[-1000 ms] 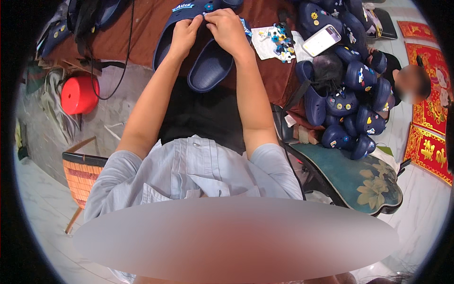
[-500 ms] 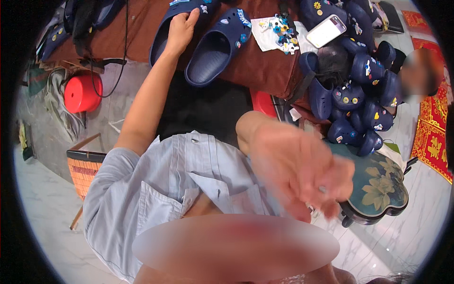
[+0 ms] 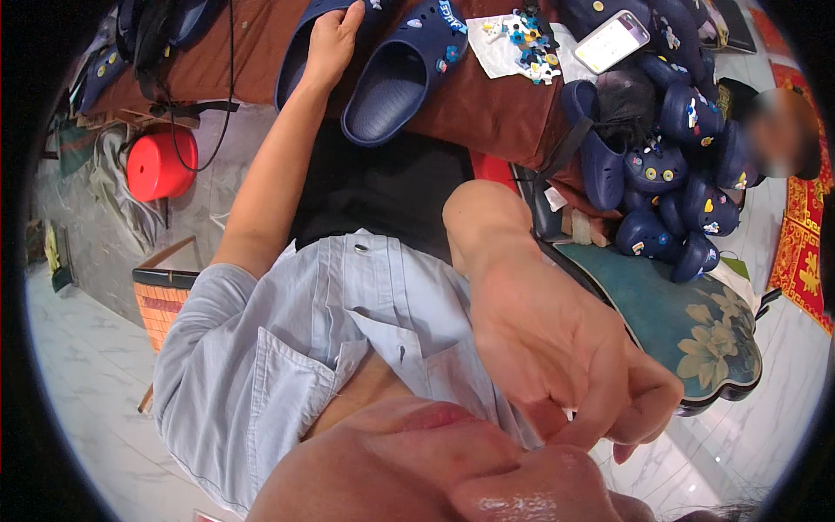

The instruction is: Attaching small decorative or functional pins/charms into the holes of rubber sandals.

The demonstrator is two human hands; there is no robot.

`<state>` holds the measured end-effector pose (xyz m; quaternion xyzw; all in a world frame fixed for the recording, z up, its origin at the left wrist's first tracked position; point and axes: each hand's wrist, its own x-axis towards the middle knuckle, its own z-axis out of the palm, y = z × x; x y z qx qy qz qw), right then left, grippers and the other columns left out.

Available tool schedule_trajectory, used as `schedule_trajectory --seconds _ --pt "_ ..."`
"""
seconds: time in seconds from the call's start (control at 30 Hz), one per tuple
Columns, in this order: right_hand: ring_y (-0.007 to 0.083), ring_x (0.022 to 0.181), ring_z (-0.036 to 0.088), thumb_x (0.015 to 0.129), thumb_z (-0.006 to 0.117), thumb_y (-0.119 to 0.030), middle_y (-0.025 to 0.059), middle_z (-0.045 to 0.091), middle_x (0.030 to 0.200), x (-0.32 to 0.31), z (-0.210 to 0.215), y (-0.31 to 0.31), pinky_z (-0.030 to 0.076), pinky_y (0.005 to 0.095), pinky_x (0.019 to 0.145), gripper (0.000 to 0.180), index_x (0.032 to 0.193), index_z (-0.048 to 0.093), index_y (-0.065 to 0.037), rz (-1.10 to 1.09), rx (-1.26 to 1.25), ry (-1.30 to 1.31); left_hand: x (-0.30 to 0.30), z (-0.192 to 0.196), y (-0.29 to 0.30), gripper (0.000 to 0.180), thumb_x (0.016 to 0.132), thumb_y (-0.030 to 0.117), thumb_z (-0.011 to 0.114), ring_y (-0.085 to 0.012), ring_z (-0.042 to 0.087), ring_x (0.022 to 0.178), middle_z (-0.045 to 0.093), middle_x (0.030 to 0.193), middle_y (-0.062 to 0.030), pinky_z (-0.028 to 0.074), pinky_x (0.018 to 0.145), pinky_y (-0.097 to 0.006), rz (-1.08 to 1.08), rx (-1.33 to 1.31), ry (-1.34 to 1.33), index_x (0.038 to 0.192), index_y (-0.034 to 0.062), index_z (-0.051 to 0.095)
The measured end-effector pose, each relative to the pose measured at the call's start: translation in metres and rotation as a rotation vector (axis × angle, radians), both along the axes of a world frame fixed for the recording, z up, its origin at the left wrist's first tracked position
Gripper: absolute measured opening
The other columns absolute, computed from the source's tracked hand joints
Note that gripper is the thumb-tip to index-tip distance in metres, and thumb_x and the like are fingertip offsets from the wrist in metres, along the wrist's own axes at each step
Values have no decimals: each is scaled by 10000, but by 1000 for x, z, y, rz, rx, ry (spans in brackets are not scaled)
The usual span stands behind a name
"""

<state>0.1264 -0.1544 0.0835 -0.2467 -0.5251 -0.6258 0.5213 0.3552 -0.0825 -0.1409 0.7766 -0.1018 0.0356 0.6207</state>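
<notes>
My left hand [image 3: 333,48] is closed on a navy clog [image 3: 296,59] at the top edge of the view, thumb uppermost. To its right lies the matching clog [image 3: 393,83], toe away from me, with small charms on its upper. My right hand [image 3: 565,335] is raised close in front of me, fingers bent and drawn together. Whatever those fingers may hold is hidden. Beyond the second clog, a heap of small colourful shoe charms [image 3: 532,48] rests on a white sheet [image 3: 494,54].
A phone [image 3: 612,42] with a lit screen lies beside the charms. Several charm-decorated navy clogs [image 3: 654,165] are piled at the right, above a teal flower-patterned stool [image 3: 687,322]. A red stool [image 3: 162,165] stands at left, a cable [image 3: 232,70] hanging near it. Another person [image 3: 778,135] is at far right.
My right hand has come nearer and lower, its fingers now more bent and less blurred. The left hand stays on its clog. The view has shifted slightly.
</notes>
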Motion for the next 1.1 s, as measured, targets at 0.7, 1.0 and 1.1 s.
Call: schedule_trajectory --seconds 0.7,1.0,1.1 --pt "188 753 529 808 523 60 87 389 903 6 7 0 626 399 675 252 1012 388 1 -28 -45 -7 -10 28 -14 528 920 428 519 -105 404 595 433 588 -15 345 543 -319 -32 -30 -39 660 -32 523" --pt "181 800 516 811 520 55 92 390 885 9 1 1 627 397 691 228 988 386 0 15 -24 -25 -3 5 -1 520 918 428 523 -101 416 607 448 599 -18 351 549 -309 45 19 50 681 -35 547" --pt "124 843 471 792 572 24 43 390 906 7 -4 3 568 307 840 224 988 465 18 141 -80 37 -9 15 -5 519 920 423 524 -101 413 605 445 600 -16 348 545 -305 10 -17 -44 680 -37 542"
